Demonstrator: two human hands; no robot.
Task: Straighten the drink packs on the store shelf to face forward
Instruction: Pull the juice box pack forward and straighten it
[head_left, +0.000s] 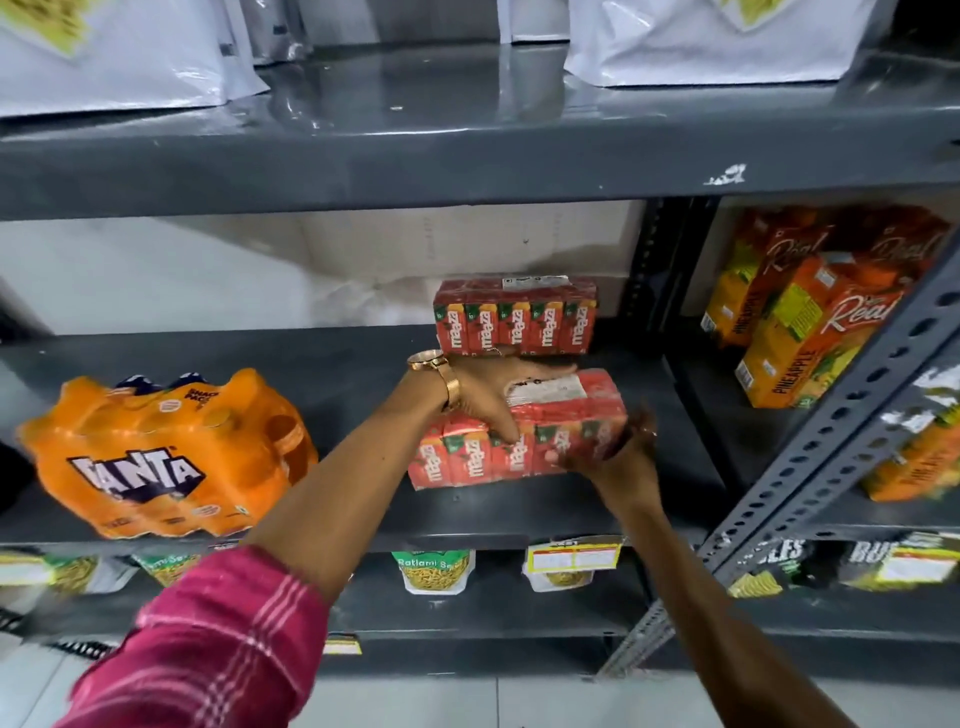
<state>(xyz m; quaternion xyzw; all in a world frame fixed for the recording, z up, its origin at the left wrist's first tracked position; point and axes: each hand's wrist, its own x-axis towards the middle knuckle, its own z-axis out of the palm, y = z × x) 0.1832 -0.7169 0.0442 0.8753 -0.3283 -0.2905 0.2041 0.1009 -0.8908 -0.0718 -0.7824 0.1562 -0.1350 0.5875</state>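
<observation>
A red shrink-wrapped pack of Maaza juice cartons (566, 415) lies near the front of the middle shelf (337, 374), slightly skewed. My left hand (488, 395) lies over its top with fingers curled down the front face. At its right end my right hand (618, 457) grips the pack's corner. A second Maaza pack (517, 319) stands behind it, labels to the front. An orange Fanta bottle pack (161, 457) sits at the shelf's left front, tilted.
Real pineapple juice cartons (810, 332) stand in the right bay behind a slanted perforated metal post (841, 441). White bags (119, 57) rest on the shelf above. Snack pouches (434, 571) hang under the middle shelf.
</observation>
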